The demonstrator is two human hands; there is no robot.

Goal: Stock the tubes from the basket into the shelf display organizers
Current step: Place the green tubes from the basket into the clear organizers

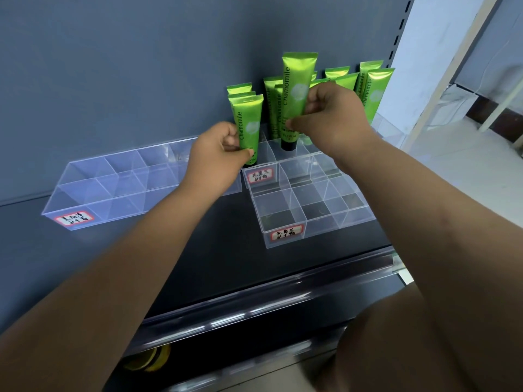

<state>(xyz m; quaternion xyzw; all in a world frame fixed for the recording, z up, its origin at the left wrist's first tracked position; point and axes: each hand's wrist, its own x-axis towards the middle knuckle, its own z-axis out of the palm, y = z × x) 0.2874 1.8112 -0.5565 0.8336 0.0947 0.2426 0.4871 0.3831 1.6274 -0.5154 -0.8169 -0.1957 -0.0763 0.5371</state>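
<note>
Dark shelf [226, 250]: both hands pinch glossy green tubes.

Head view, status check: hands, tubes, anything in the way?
Left hand grips one Chamomile tube. Right hand pinches a second tube, cap down over the rear organizer. Nothing blocks its slots.

Right tube [297, 77], in my grip: metallic green, dark lettering, pale round emblem, black cap. Left tube [249, 120], also mine: same green and emblem. Organizers [334, 229] clear; their labels [286, 232] white, red-bordered, black handwriting. Shelf [226, 250] black; back panel [141, 66] grey-blue.
</note>
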